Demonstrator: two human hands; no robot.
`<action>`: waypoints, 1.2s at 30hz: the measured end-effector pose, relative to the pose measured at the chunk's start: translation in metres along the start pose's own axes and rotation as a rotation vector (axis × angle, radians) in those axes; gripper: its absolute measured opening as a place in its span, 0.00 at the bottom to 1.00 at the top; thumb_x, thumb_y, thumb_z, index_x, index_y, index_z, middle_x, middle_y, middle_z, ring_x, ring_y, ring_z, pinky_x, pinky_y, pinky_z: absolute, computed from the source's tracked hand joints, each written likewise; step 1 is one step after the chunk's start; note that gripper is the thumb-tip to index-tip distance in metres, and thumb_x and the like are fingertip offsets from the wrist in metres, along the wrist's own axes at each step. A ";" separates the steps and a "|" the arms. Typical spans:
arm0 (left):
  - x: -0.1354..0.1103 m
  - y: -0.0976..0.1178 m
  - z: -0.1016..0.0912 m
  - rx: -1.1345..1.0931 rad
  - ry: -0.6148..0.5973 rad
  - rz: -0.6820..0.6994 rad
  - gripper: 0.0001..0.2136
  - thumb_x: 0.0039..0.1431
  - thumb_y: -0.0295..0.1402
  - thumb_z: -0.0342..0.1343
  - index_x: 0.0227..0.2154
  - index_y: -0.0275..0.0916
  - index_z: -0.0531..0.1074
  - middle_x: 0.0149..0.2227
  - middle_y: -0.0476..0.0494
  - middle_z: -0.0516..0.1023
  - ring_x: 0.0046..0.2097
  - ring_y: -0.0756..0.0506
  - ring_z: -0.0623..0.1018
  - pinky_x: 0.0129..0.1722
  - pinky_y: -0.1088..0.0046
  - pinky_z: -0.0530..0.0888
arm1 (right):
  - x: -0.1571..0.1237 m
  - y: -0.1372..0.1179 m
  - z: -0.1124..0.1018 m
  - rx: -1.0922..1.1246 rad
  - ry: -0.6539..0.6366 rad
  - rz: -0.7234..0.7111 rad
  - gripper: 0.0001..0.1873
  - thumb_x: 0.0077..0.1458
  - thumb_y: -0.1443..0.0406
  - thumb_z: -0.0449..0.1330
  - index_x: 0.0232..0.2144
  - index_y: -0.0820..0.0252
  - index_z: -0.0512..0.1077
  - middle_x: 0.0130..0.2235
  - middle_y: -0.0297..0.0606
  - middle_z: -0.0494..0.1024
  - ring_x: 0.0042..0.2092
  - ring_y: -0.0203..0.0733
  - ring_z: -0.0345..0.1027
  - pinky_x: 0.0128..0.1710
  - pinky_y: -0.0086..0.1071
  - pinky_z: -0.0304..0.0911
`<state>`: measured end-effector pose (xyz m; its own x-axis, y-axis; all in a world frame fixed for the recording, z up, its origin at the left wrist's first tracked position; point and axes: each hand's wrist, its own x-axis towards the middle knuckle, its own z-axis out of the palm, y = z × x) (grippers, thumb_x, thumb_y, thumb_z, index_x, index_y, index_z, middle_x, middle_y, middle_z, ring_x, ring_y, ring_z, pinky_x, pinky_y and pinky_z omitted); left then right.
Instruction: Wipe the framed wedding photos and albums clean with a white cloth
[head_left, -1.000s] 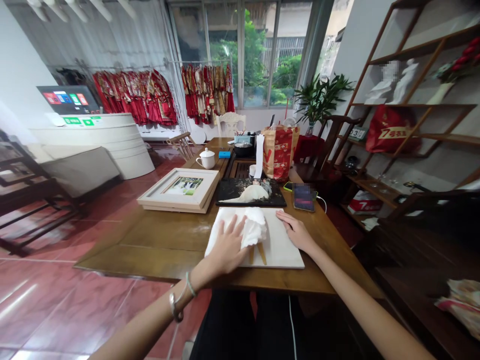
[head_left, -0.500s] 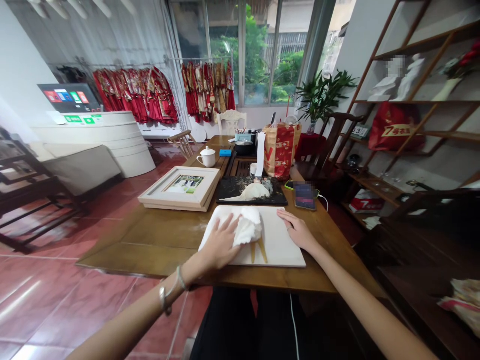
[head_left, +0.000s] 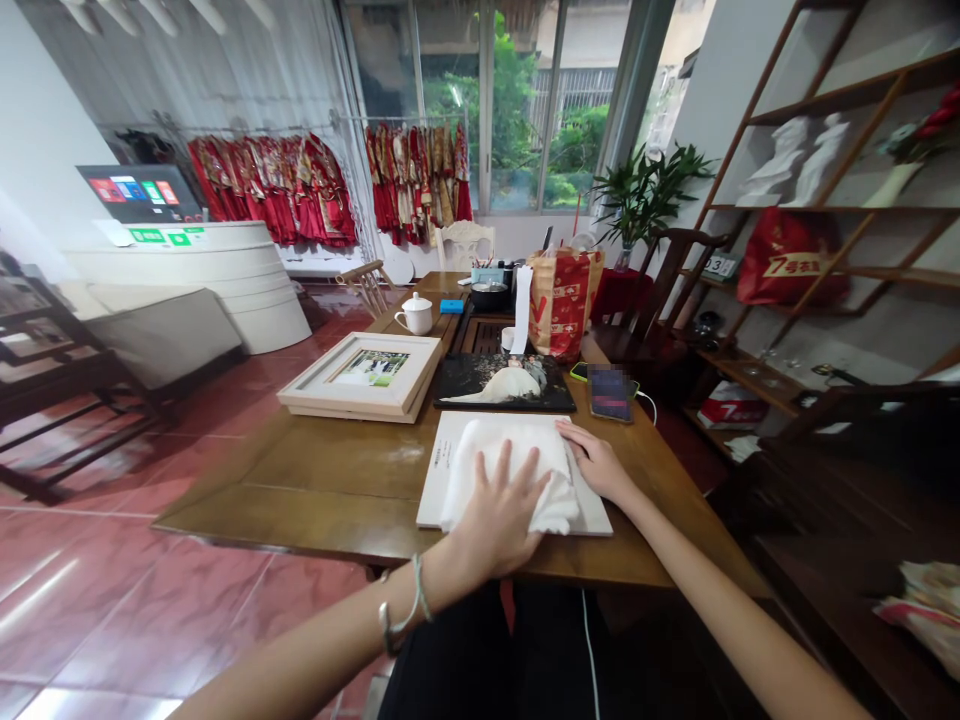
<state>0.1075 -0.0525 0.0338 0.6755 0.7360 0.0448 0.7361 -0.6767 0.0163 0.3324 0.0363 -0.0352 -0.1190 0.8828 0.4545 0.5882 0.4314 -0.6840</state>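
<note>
A white panel [head_left: 433, 505] with small dark print near its left side lies flat close to the table's front edge. Spread over most of it is a white cloth [head_left: 469, 450], creased toward its lower right corner. My left hand [head_left: 499, 510] rests palm down on the cloth, fingers apart and stretched out. A bracelet sits on that wrist. At the panel's upper right edge is my right hand [head_left: 592, 462], its fingers extended and touching the edge. The cloth hides the middle of the panel.
Framed pictures [head_left: 300, 395] are stacked at the left on the wooden table [head_left: 300, 480]. Beyond the panel lies a dark photo panel [head_left: 559, 385]. A phone [head_left: 611, 392], a paper bag [head_left: 562, 300] and a lidded white cup [head_left: 416, 315] stand or lie farther back.
My left hand has swept right and nearer to me, and the cloth has spread from a bunch into a wider sheet covering the yellow marks. My right hand stays at the edge.
</note>
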 end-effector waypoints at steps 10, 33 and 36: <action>-0.042 -0.032 -0.017 -0.099 -0.042 -0.047 0.26 0.62 0.35 0.47 0.64 0.43 0.57 0.69 0.43 0.48 0.69 0.35 0.48 0.64 0.45 0.53 | 0.000 -0.003 -0.001 0.006 -0.008 0.002 0.22 0.55 0.71 0.49 0.47 0.55 0.77 0.55 0.40 0.75 0.60 0.48 0.64 0.62 0.50 0.56; 0.032 0.032 -0.006 -0.027 0.029 0.012 0.30 0.64 0.43 0.44 0.65 0.33 0.53 0.68 0.35 0.50 0.69 0.29 0.46 0.60 0.32 0.50 | 0.001 -0.001 -0.005 0.073 -0.039 -0.028 0.21 0.51 0.69 0.54 0.46 0.55 0.77 0.54 0.41 0.76 0.59 0.49 0.65 0.60 0.46 0.59; -0.007 0.045 -0.012 -0.089 -0.031 0.178 0.32 0.63 0.45 0.45 0.65 0.32 0.51 0.69 0.35 0.48 0.69 0.30 0.44 0.61 0.33 0.48 | 0.001 0.002 -0.004 0.076 -0.030 -0.020 0.21 0.54 0.68 0.51 0.46 0.55 0.77 0.54 0.41 0.75 0.59 0.48 0.65 0.61 0.47 0.57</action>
<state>0.1358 -0.0884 0.0459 0.7966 0.6041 0.0243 0.5993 -0.7943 0.0991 0.3363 0.0377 -0.0336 -0.1546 0.8783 0.4524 0.5230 0.4612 -0.7167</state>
